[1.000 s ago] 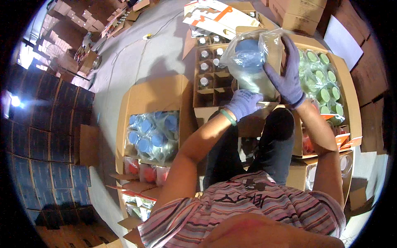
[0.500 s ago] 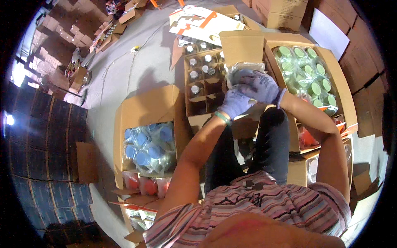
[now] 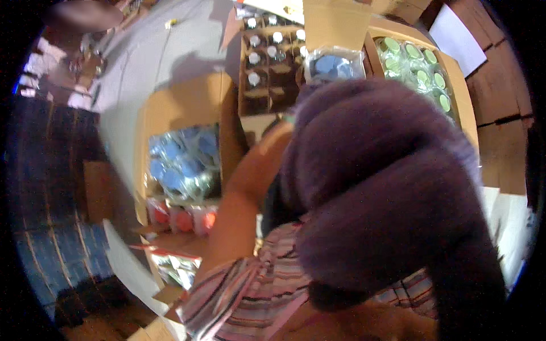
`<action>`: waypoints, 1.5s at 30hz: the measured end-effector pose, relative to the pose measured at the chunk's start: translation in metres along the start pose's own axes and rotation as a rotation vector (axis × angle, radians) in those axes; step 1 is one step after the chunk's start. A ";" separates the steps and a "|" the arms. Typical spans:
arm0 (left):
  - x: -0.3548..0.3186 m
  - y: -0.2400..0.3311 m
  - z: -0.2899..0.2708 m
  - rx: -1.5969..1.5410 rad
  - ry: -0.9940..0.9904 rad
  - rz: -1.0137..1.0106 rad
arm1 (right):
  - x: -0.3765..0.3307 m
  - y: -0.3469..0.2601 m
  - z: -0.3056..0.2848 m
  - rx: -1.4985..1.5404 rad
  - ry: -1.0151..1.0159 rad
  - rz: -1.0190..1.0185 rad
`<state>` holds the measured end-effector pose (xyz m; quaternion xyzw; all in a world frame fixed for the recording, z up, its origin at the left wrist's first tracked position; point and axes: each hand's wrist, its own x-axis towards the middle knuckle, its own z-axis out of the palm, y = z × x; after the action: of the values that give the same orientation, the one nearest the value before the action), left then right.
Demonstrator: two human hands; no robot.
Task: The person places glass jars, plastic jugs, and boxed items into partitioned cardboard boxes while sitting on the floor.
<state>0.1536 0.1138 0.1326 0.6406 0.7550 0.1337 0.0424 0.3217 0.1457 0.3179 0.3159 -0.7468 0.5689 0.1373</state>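
Note:
My right hand [image 3: 381, 176], in a purple-grey glove, looms very large and blurred across the middle and right. Its finger positions cannot be made out, and nothing held shows. My left forearm [image 3: 242, 199] reaches forward to a green wristband [image 3: 289, 119]. Beyond that my left hand is mostly hidden behind the right glove. Just past the gloves lies a clear plastic bag [image 3: 355, 59] with blue round shapes [image 3: 331, 66] inside, in front of a raised cardboard flap [image 3: 335, 25]. What the left fingers touch is hidden.
Left of the gloves stands a divided carton [image 3: 245, 102] of white-capped bottles. A carton [image 3: 224, 108] of bagged blue-lidded containers stands at left, with red-topped packs [image 3: 183, 220] below. Bagged green-lidded containers [image 3: 422, 78] fill a carton at right. Stacked dark boxes [image 3: 51, 165] line the left.
My right hand has left the plastic bag and come up close to the camera. The blue shapes in the bag are uncovered. The whole scene has shifted up and slightly left in view.

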 end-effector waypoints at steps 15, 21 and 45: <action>-0.001 0.029 -0.010 -0.085 0.075 0.009 | -0.055 -0.002 -0.027 -0.221 0.223 0.182; 0.005 0.030 -0.007 0.032 0.121 -0.003 | -0.034 -0.001 -0.014 -0.216 0.099 0.037; -0.004 0.006 0.014 -0.277 -0.016 0.465 | -0.162 0.183 -0.143 -0.339 0.502 1.242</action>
<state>0.1629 0.1129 0.1202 0.7860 0.5617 0.2366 0.1036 0.3083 0.3584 0.1320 -0.3376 -0.8135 0.4736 0.0023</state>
